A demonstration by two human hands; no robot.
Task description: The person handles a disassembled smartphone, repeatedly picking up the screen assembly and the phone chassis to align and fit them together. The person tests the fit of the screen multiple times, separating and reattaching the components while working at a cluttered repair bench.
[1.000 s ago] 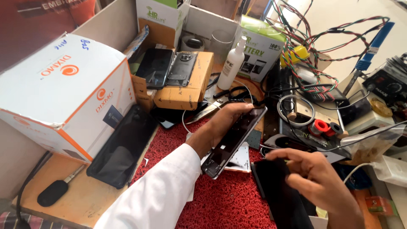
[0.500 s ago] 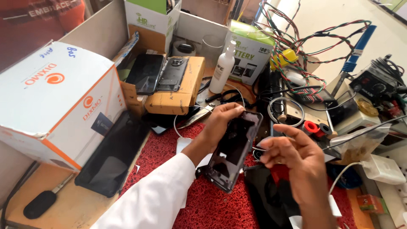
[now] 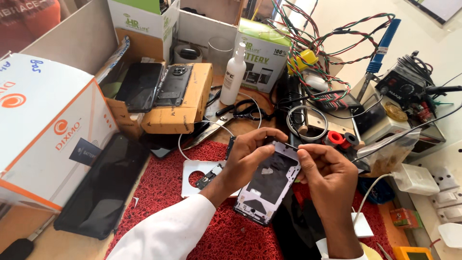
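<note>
While the left hand [image 3: 248, 156] grips the top edge of the opened phone frame [image 3: 268, 185], holding it tilted above the red mat [image 3: 159, 192], the right hand [image 3: 325, 168] pinches a thin dark strip [image 3: 288, 144] at that same upper edge, thumb and forefinger pressed together. The step in hand looks like working a small part free at the frame's top. Left of the frame lies a white plate [image 3: 195, 175]; farther left, a black phone [image 3: 103, 185]. Behind the frame sit scissors [image 3: 226, 118] and a white spray bottle [image 3: 233, 74]. The move ahead likely calls for a steady frame and a gentle pull.
</note>
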